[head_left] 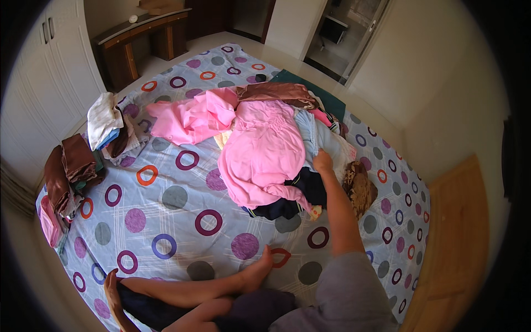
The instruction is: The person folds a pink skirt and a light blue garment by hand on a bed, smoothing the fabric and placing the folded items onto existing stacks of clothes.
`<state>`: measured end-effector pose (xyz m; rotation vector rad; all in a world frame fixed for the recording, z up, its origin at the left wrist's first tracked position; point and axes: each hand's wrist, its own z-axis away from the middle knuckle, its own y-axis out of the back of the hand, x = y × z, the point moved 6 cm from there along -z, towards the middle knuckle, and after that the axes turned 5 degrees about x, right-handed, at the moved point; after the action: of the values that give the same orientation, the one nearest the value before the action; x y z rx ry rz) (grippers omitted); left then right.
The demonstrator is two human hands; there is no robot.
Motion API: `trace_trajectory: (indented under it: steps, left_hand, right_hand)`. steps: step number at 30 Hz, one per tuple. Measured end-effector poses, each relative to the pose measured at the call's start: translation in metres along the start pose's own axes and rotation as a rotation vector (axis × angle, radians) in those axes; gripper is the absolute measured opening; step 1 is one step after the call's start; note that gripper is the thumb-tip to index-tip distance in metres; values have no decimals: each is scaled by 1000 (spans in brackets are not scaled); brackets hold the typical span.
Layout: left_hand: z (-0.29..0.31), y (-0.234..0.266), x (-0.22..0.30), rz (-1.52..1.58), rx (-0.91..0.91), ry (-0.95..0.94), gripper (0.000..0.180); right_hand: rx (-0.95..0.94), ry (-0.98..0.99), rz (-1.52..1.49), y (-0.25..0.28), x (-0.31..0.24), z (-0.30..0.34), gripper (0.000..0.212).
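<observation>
On the bed a loose heap of clothes lies ahead of me, with a pink gathered garment [263, 152] on top. My right hand [322, 161] reaches to the heap's right side, fingers closed on a light blue garment [307, 130]. Its fingertips are partly hidden in the cloth. Dark navy cloth [312, 185] shows beneath the pink garment, and a brown patterned cloth [360, 191] lies right of my forearm. At the lower left, my left hand [112, 288] rests beside my bent leg, fingers stretched out and holding nothing.
Another pink cloth [196, 116] and a shiny brown cloth [279, 94] spread along the heap's far side. Folded white clothes [103, 119] and folded brown clothes [77, 157] stand in piles at the left. A wooden headboard [456, 221] borders the right.
</observation>
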<state>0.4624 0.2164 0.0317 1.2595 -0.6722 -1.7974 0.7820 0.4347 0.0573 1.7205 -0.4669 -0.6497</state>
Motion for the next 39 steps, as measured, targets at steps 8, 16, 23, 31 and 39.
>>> trace_trajectory:
  steps: [8,16,23,31,39]
  left_hand:
    - [215,-60,-50,766,186,1043,43]
    - [417,-122,1,1357,676,2094,41]
    - [419,-123,7,1273,670,2107,37]
    - [395,-98,-23,1050,528,2048,38]
    - [241,-28,-144,1269,1121,1281,98]
  right_hand:
    - [-500,49,-202,134,52,8,86]
    - [-214,83,-1136,253,-1,31,35]
    - [455,305,-1653,397,-100,7,28]
    - [686,866,-1806,499,-227,66,22]
    - [136,1274,-1865,502,-366,180,6]
